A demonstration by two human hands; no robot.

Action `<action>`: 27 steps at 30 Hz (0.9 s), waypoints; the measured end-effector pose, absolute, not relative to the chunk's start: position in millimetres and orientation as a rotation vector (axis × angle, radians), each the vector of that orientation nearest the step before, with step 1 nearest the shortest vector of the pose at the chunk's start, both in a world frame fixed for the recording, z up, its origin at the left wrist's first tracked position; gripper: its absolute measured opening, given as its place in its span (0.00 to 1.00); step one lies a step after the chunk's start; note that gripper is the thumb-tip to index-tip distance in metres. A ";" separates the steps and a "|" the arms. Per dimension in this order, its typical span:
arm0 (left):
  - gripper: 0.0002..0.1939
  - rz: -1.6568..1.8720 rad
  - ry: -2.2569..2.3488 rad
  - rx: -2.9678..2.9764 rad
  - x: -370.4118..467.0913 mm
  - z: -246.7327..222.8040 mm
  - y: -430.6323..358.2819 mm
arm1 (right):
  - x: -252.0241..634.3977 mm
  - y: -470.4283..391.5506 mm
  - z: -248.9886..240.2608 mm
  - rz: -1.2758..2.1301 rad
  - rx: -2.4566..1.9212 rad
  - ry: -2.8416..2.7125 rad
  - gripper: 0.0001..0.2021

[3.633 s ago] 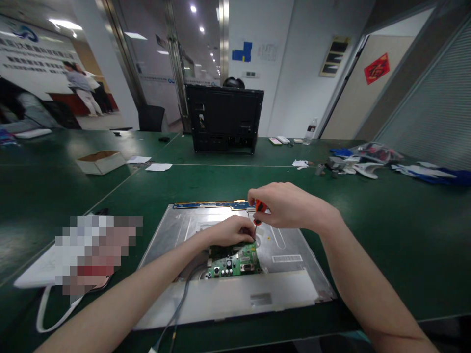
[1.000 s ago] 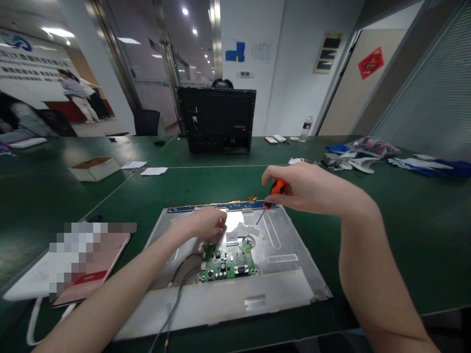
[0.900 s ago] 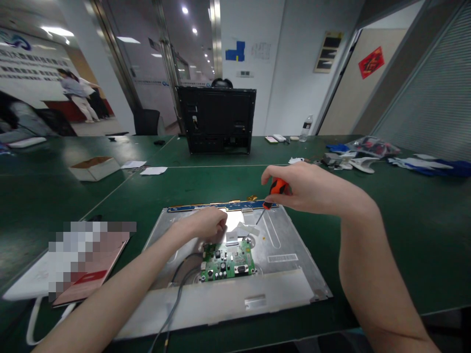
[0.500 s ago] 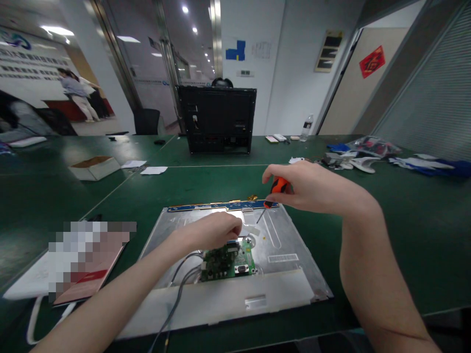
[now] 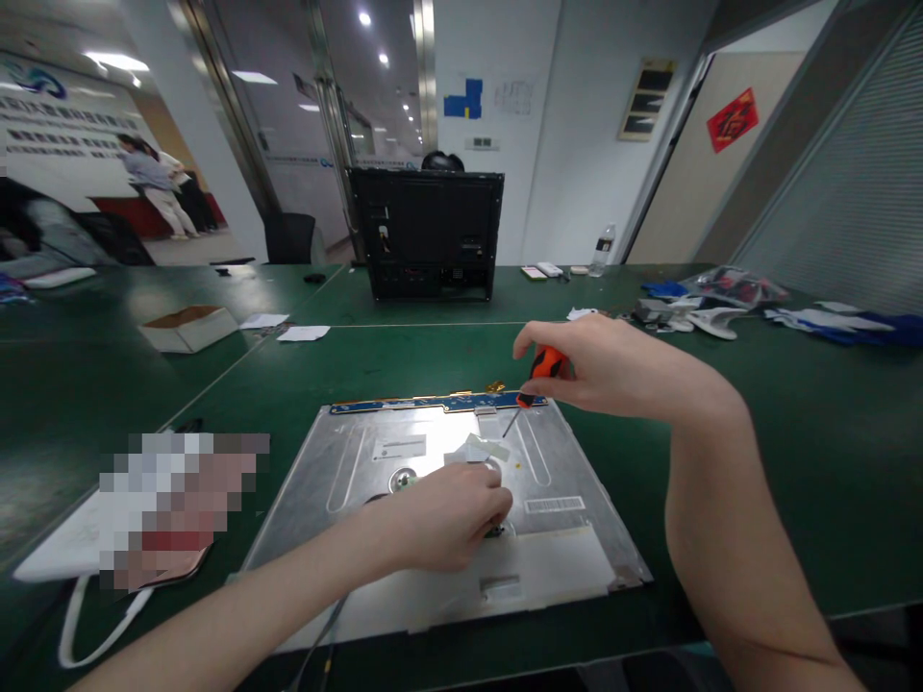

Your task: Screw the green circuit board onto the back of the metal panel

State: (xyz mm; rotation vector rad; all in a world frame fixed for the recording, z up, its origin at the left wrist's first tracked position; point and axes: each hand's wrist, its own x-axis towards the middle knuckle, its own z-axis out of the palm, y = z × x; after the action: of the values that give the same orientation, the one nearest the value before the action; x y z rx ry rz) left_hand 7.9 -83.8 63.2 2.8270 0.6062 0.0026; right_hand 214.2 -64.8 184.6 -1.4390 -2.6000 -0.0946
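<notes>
A flat display panel (image 5: 577, 471) lies metal back up on the table in front of me. My left hand (image 5: 458, 514) is over its middle with fingers curled closed, covering nearly all of the green circuit board; anything in the fingertips is hidden. Higher up, my right hand (image 5: 606, 365) grips an orange and black screwdriver (image 5: 546, 363), its shaft slanting down-left over the panel's upper right. A blue circuit strip (image 5: 433, 405) runs along the panel's far edge. Pale tape (image 5: 480, 448) shows just beyond my left hand. Dark cables (image 5: 328, 630) run out under my left forearm.
A black monitor housing (image 5: 433, 235) stands at the back of the green table (image 5: 404, 351). Left are an open box (image 5: 191, 332), paper and a blurred-out item with a white cable (image 5: 68, 625). Gloves (image 5: 710, 322) and a bottle (image 5: 602, 250) are at right.
My left hand has moved toward me and slightly right, from the circuit board's far edge to over the board, now covering it. My right hand and the screwdriver have stayed in place.
</notes>
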 end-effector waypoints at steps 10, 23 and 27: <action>0.03 0.004 0.662 2.904 15.8 60.5 -92.8 | 213.4 -65.3 184.4 -0.112 -1.400 -2.615 0.13; 0.05 0.017 0.633 2.905 17.2 52.9 -89.0 | 212.3 -67.5 184.7 -0.152 -1.365 -2.642 0.12; 0.04 0.019 0.634 2.900 16.4 50.8 -87.5 | 211.3 -68.4 184.4 -0.156 -1.362 -2.643 0.12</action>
State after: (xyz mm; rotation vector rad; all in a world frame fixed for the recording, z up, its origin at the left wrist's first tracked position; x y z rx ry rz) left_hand 16.4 -87.5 50.8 2.9003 0.6337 0.0194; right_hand 211.3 -68.4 184.4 -1.3615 -2.6431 -0.1560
